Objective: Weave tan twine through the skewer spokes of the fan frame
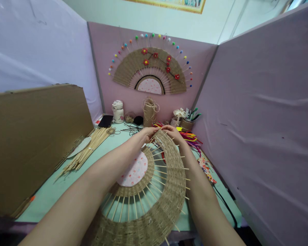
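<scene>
A woven twine fan [175,171] with thin wooden sticks as ribs hangs over the table's near edge. At its centre is a pale pink, dotted half-round patch [136,171], partly behind my left forearm. My left hand [149,133] grips the far end of the woven band, fingers bent around its edge. Close beside it, my right hand [172,131] pinches the same end from the right. The fingertips of both hands meet near the corner of the band; any fine strand between them is too small to make out.
A finished-looking fan [154,56] with red flowers hangs on the pink back panel. Behind my hands stand a twine spool [150,114], a white bottle [118,112] and a pen holder [187,123]. Bamboo sticks [88,150] and a cardboard sheet [41,136] are left; pipe cleaners [192,137] lie right.
</scene>
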Demonstrator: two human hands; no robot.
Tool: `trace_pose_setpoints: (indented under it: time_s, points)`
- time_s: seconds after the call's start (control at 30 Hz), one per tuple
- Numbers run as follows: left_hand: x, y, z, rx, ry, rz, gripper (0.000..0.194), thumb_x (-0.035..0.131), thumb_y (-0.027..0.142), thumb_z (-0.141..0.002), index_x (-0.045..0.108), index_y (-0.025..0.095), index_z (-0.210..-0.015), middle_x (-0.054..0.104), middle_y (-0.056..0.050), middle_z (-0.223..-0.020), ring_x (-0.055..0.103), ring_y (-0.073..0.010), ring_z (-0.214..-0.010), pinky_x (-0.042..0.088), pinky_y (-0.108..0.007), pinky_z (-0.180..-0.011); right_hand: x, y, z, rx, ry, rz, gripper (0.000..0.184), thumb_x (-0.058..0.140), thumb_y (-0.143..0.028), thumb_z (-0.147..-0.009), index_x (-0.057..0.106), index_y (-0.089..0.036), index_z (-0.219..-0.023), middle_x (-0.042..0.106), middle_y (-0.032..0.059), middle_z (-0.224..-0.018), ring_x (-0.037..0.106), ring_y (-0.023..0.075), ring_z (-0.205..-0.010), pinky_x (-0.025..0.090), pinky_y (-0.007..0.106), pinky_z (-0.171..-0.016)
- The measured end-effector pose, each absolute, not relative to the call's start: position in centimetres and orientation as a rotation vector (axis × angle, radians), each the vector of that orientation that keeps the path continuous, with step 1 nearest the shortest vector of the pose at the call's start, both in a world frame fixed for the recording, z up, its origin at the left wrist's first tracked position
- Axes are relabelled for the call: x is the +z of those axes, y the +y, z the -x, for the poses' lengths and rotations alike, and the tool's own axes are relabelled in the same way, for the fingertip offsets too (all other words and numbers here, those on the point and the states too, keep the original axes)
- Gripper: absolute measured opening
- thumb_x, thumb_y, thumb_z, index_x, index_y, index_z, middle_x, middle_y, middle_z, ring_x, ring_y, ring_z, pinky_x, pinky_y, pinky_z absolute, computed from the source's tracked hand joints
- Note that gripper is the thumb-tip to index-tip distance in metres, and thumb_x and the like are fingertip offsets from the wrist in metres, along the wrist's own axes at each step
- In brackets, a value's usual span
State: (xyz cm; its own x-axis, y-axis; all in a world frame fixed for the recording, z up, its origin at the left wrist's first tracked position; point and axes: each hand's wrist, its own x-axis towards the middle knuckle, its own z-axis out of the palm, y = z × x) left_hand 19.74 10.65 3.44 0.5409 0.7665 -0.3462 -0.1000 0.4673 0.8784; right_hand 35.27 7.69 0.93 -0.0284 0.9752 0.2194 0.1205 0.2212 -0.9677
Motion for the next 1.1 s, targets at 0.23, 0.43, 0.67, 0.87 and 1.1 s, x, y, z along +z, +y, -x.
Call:
trace_pose_setpoints:
  time_s: [0.23, 0.43, 0.67, 0.87, 1.1]
  points:
    - [3.8, 10.2, -20.0, 0.707, 0.960, -0.970, 0.009, 0.061, 0.014, -0.076, 0.061, 0.014, -0.067, 0.060, 0.000, -0.050, 0.054, -0.0102, -0.041, 0.042, -0.021, -0.044, 0.9, 8.0, -35.7, 0.985, -1.443, 1.161, 0.024, 0.063, -0.034, -0.063, 0.065, -0.019, -0.081, 0.062, -0.0017, -0.066, 0.052, 0.0115, -0.057, 0.040, 0.024, -0.059]
    - [3.5, 9.9, -19.8, 0.869, 0.965, -1.025, 0.007, 0.066, 0.012, -0.072, 0.062, 0.014, -0.067, 0.058, 0.001, -0.047, 0.053, -0.0092, -0.042, 0.043, -0.021, -0.049, 1.4, 7.6, -35.2, 0.978, -1.486, 1.144, 0.023, 0.062, -0.030, -0.063, 0.067, -0.016, -0.081, 0.064, -0.0003, -0.068, 0.053, 0.0117, -0.062, 0.041, 0.024, -0.062]
    - [4.0, 9.4, -19.1, 0.857, 0.949, -1.011, 0.017, 0.063, 0.026, -0.079, 0.062, 0.013, -0.068, 0.058, 0.000, -0.051, 0.050, -0.0076, -0.041, 0.038, -0.019, -0.044, 1.5, 7.6, -35.4, 1.005, -1.461, 1.135, 0.024, 0.064, -0.032, -0.064, 0.065, -0.015, -0.081, 0.064, -0.0008, -0.069, 0.053, 0.0107, -0.061, 0.041, 0.023, -0.061]
    - [5.0, 9.1, -18.5, 0.774, 0.918, -0.934, 0.035, 0.044, 0.039, -0.089, 0.060, 0.015, -0.069, 0.058, -0.001, -0.051, 0.052, -0.0110, -0.040, 0.040, -0.022, -0.042, 1.7, 7.4, -35.4, 1.017, -1.467, 1.114, 0.023, 0.065, -0.031, -0.063, 0.065, -0.016, -0.081, 0.063, -0.0014, -0.071, 0.053, 0.0103, -0.061, 0.041, 0.023, -0.062]
    - [5.4, 9.4, -18.9, 0.705, 0.925, -0.859, 0.024, 0.050, 0.026, -0.088, 0.059, 0.013, -0.069, 0.059, -0.001, -0.052, 0.053, -0.0107, -0.041, 0.044, -0.022, -0.044, 2.6, 6.4, -35.0, 1.000, -1.490, 1.150, 0.024, 0.063, -0.031, -0.063, 0.064, -0.015, -0.081, 0.062, -0.0011, -0.069, 0.052, 0.0100, -0.059, 0.039, 0.022, -0.059]
